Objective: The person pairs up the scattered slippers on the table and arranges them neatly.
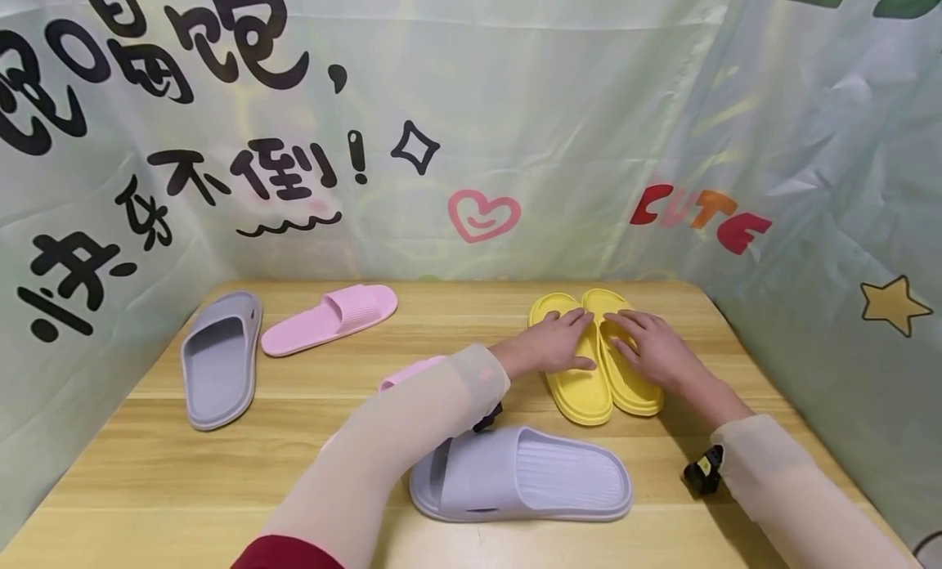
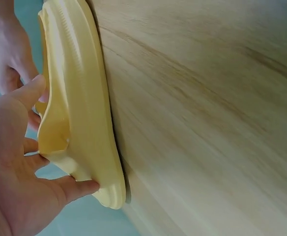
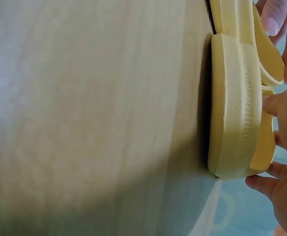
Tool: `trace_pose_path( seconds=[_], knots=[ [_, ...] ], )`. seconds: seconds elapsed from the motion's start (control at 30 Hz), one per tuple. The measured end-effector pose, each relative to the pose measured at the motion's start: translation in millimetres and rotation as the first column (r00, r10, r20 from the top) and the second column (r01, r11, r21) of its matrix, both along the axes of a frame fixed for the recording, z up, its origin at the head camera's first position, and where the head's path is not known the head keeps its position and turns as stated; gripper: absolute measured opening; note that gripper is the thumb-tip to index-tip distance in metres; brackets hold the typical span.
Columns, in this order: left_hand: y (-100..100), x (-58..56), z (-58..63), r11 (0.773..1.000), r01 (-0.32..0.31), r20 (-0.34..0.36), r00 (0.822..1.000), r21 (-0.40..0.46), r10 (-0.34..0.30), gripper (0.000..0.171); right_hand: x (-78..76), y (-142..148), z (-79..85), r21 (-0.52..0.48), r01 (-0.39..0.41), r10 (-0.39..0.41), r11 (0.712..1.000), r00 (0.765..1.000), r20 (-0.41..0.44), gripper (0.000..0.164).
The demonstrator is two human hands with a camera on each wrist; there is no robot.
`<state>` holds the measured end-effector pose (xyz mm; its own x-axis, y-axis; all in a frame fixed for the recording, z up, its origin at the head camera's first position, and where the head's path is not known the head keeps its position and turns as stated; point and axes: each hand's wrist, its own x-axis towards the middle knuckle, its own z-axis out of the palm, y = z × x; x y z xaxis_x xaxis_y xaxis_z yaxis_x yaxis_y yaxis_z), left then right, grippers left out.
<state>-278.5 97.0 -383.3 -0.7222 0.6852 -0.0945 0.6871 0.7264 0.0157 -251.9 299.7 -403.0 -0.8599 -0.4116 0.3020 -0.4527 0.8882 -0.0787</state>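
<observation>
Fingers spread and unclenched, the left hand (image 1: 548, 344) and right hand (image 1: 655, 352) rest on a side-by-side pair of yellow slide slippers (image 1: 585, 396), toward two o'clock on the wood-grain table (image 1: 294, 463). A lavender slide (image 1: 515, 475) lies at the pair's seven o'clock, a pink slide (image 1: 331, 320) at nine.

Yellow slippers (image 1: 581, 396) (image 1: 639, 389): 2, right of centre. Grey-lilac slippers (image 1: 217, 377) (image 1: 522, 475): 2, one left, one lower centre. Pink slippers (image 1: 331, 320) (image 1: 408, 373): 2, one left of centre, one mid-frame, mostly hidden. Hands (image 1: 548, 342) (image 1: 657, 350): 2, right. Pink heart (image 1: 485, 236): 1, centre. Gold star (image 1: 894, 305): 1, far right.
</observation>
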Motion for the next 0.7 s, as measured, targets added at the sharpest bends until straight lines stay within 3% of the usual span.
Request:
trace_pose_path(
  seconds=[0.4, 0.7],
  knots=[
    [-19, -0.6, 16.0, 0.996, -0.040, 0.063, 0.997, 0.083, 0.035, 0.080, 6.0, -2, 7.4, -0.008, 0.008, -0.008, 1.000, 1.000, -0.007, 0.047],
    [-41, -1.7, 25.4, 0.993, 0.002, 0.027, 1.000, 0.114, -0.005, 0.077, 15.8, -6, 14.7, -0.023, -0.008, 0.008, 1.000, 1.000, -0.015, 0.046]
  ],
)
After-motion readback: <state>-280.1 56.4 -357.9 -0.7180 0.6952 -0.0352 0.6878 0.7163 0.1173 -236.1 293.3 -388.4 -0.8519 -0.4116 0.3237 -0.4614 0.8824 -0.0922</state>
